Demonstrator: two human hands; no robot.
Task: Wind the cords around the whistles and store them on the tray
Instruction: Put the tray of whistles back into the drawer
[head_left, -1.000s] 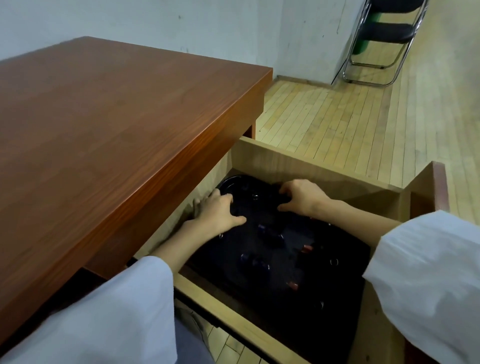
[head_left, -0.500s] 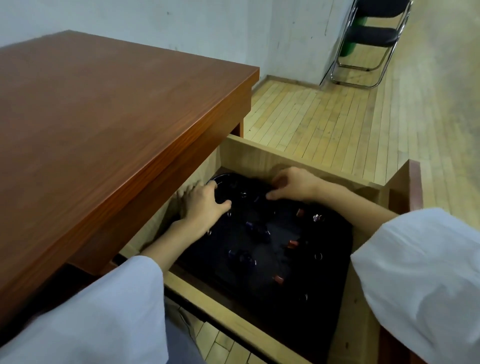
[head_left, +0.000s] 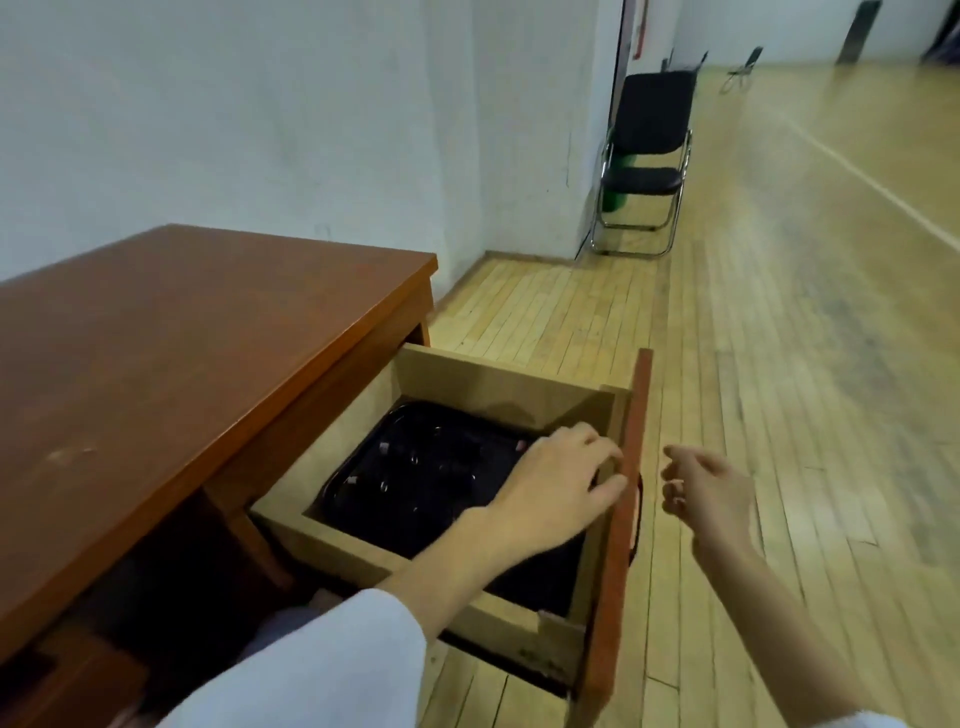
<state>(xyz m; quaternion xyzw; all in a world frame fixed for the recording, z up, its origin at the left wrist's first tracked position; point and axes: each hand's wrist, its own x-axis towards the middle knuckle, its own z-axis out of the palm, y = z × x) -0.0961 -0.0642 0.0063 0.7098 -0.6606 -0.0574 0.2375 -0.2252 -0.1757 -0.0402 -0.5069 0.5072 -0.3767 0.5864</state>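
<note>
Withdrawn from black plastic tray (head_left: 363, 467) at frame centre: left hand (head_left: 550, 493) grip spread, right hand (head_left: 711, 493) loosely curled, empty. Probably light, slippery; best gripped by rim.

Off to the left of where I'm reaching, the reddish-brown desk (head_left: 182, 332) runs back to a pale, scuffed wall (head_left: 260, 114), its pulled-out drawer (head_left: 498, 379) of light wood with a red-brown front. Beyond my reach, a black folding chair (head_left: 647, 156) on a chrome frame stands against the wall's corner, something green tucked behind it. To the right and ahead, the blond plank floor (head_left: 805, 322) stretches far away under soft even light, crossed by a pale painted line (head_left: 862, 174).
</note>
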